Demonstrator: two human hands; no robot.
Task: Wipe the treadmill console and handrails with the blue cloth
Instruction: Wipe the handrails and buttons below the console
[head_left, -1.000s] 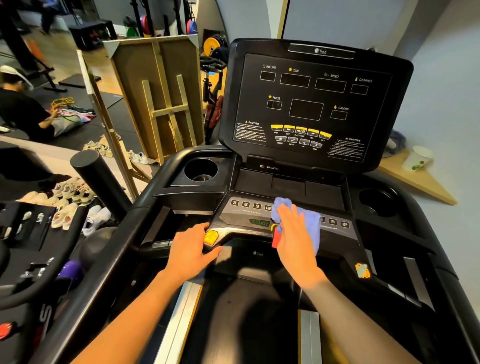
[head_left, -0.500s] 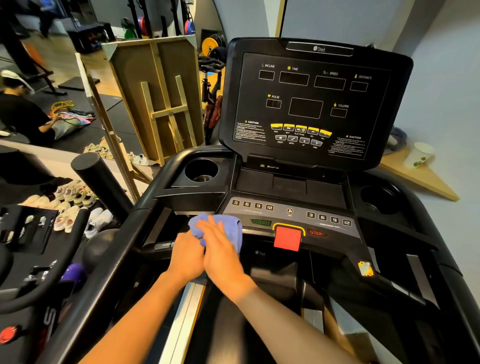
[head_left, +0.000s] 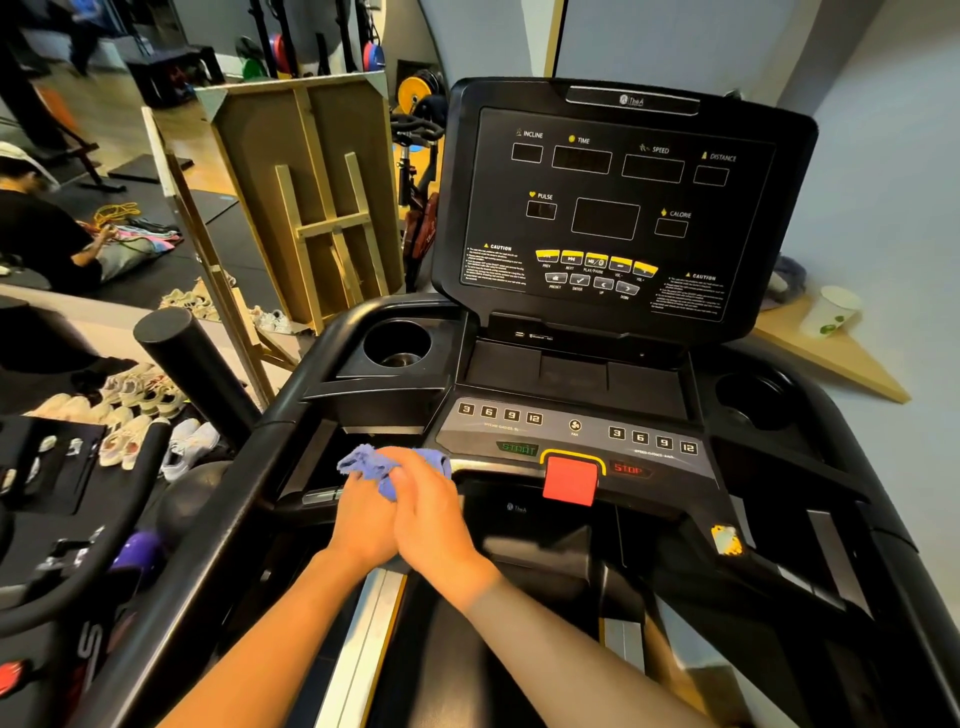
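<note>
Where both hands (head_left: 400, 519) overlap, crumpled blue cloth (head_left: 387, 465) bunches softly.

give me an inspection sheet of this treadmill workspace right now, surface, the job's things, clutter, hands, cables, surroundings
Surface: black treadmill console, displays dark; lower button panel with red stop key.
Job's things: blue cloth bunched at the left end of the front handrail.
Clutter: left cup holder has something metallic at the bottom; right cup holder too dark to tell.
Hands: left hand and right hand pressed together on the cloth, each grip closed on it.
Cables: nothing seen on the treadmill.
Surroundings: shoes on the floor left, wooden frame, paper cup on a wooden shelf right.
</note>
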